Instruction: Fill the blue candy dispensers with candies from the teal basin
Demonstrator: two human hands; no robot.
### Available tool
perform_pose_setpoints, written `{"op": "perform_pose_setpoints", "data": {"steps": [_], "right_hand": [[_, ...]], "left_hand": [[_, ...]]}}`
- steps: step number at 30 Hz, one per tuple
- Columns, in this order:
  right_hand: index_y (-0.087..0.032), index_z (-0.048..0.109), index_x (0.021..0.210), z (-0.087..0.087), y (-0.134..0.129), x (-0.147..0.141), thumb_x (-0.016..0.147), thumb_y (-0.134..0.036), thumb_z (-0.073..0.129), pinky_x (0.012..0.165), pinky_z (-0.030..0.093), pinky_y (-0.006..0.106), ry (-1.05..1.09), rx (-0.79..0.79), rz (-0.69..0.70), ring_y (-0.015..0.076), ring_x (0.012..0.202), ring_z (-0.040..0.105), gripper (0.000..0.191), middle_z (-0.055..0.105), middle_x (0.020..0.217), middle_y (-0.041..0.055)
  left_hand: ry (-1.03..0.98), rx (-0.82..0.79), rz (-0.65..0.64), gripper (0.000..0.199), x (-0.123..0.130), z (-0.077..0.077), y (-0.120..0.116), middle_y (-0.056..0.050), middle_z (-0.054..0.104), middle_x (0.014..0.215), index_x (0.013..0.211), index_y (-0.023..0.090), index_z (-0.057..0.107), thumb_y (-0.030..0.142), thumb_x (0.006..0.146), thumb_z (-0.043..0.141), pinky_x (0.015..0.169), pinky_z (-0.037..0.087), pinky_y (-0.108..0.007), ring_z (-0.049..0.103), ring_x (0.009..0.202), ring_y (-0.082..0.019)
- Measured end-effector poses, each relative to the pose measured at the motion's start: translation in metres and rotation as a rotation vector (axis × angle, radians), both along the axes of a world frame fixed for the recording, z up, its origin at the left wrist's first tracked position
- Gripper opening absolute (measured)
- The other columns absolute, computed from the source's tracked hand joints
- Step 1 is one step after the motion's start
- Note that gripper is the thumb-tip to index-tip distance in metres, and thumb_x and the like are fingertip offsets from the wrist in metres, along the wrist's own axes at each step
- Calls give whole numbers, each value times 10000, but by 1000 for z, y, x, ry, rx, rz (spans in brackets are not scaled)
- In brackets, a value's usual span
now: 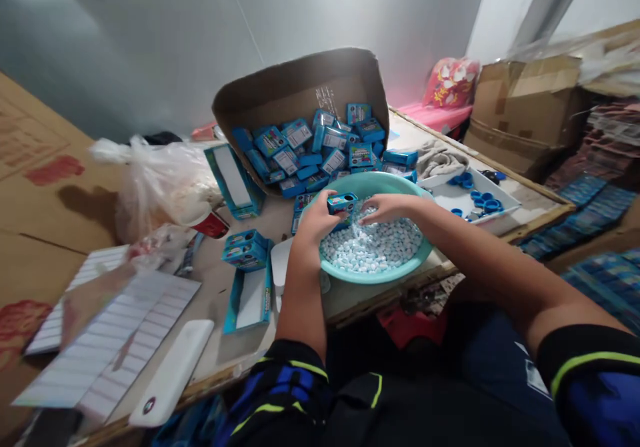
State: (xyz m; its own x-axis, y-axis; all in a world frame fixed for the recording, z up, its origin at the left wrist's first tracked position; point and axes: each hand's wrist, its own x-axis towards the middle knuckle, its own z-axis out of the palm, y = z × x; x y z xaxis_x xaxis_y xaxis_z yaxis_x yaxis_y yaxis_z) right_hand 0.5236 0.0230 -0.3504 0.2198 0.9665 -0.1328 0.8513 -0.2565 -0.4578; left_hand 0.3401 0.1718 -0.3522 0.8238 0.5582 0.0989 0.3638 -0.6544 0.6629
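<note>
My left hand (320,217) is closed round a small blue box (342,202), holding it over the left side of a turquoise basin (377,277). Many small white and pale blue pellets (380,247) lie in the basin. Just right of the blue box, my right hand (383,208) hangs low over the pellets with its fingers bent; what its fingertips hold, if anything, is too small to make out. Behind the basin, a tilted cardboard box (300,93) holds many small blue boxes (334,138).
A white tray (500,197) with blue round parts sits right of the basin. On the left are open blue display cartons (253,300), stacked blue boxes (245,248), a red cup (213,223), plastic bags (155,180), papers (115,333) and a long white object (175,367).
</note>
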Motion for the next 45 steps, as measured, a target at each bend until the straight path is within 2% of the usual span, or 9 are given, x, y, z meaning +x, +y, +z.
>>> {"op": "perform_pose_setpoints", "data": {"steps": [6, 9, 12, 19, 27, 32, 36, 39, 45], "right_hand": [[-281, 403, 1653, -3, -50, -19, 706, -903, 705, 1204, 370, 664, -175, -226, -12, 506, 1529, 336, 1173, 372, 1679, 165], [-298, 252, 1708, -15, -54, -25, 731, -891, 694, 1211, 251, 759, -247, -221, 10, 538, 1580, 172, 1226, 216, 1741, 191], [-278, 182, 1722, -26, -34, -24, 768, -838, 713, 1209, 257, 740, -274, -201, -4, 530, 1576, 192, 1228, 215, 1730, 234], [-261, 390, 1646, -42, 21, -23, 796, -697, 782, 1181, 328, 685, -412, -118, 131, 535, 1497, 345, 1032, 295, 1710, 211], [-151, 622, 1439, -33, 18, -29, 885, -603, 728, 1076, 492, 503, -438, -147, 294, 440, 1250, 607, 723, 600, 1418, 224], [-156, 561, 1524, -32, 1, -32, 897, -691, 656, 978, 534, 455, -352, -121, 372, 399, 1133, 672, 830, 665, 1306, 221], [-151, 551, 1534, -36, -11, -31, 712, -742, 805, 986, 550, 468, -324, -102, 485, 426, 1177, 670, 1044, 649, 1350, 246], [-169, 596, 1492, -41, -6, -31, 636, -744, 844, 977, 570, 513, -277, -88, 435, 450, 1189, 675, 1062, 665, 1358, 241], [-227, 757, 1239, -62, 13, -15, 693, -664, 812, 869, 611, 494, -103, -27, 215, 443, 1112, 718, 702, 743, 1239, 214]], "left_hand": [[-136, -69, 20, 509, 4, -2, -4, -25, 730, 940, 1144, 252, 648, 229, 675, 845, 812, 530, -309, 693, 887, -277], [-188, -92, 23, 495, 7, -2, -4, -23, 717, 918, 1115, 242, 646, 209, 667, 855, 811, 526, -301, 688, 881, -275], [-232, -99, 78, 485, 7, -2, -5, -42, 697, 907, 1101, 227, 639, 184, 674, 865, 842, 532, -320, 689, 892, -284], [-531, -101, 256, 515, 3, 4, -15, -29, 678, 976, 1177, 239, 601, 143, 736, 849, 972, 534, -321, 684, 1058, -269], [-505, -308, 114, 545, 6, -8, -10, -75, 708, 1045, 1155, 193, 630, 171, 680, 896, 965, 540, -368, 695, 1019, -298], [-565, -282, 155, 725, 11, -23, -4, -127, 690, 1218, 1344, 210, 549, 244, 702, 885, 1010, 531, -402, 687, 1110, -335], [-477, -262, 152, 774, 14, -29, -3, -150, 695, 1253, 1401, 215, 513, 266, 712, 861, 1016, 544, -452, 682, 1158, -373], [-405, -238, 111, 769, 10, -26, -6, -167, 691, 1287, 1439, 212, 494, 288, 753, 833, 1006, 553, -467, 681, 1183, -384], [-277, -244, 22, 744, 0, -17, -15, -183, 681, 1340, 1507, 213, 448, 286, 834, 755, 973, 547, -437, 690, 1174, -359]]}}
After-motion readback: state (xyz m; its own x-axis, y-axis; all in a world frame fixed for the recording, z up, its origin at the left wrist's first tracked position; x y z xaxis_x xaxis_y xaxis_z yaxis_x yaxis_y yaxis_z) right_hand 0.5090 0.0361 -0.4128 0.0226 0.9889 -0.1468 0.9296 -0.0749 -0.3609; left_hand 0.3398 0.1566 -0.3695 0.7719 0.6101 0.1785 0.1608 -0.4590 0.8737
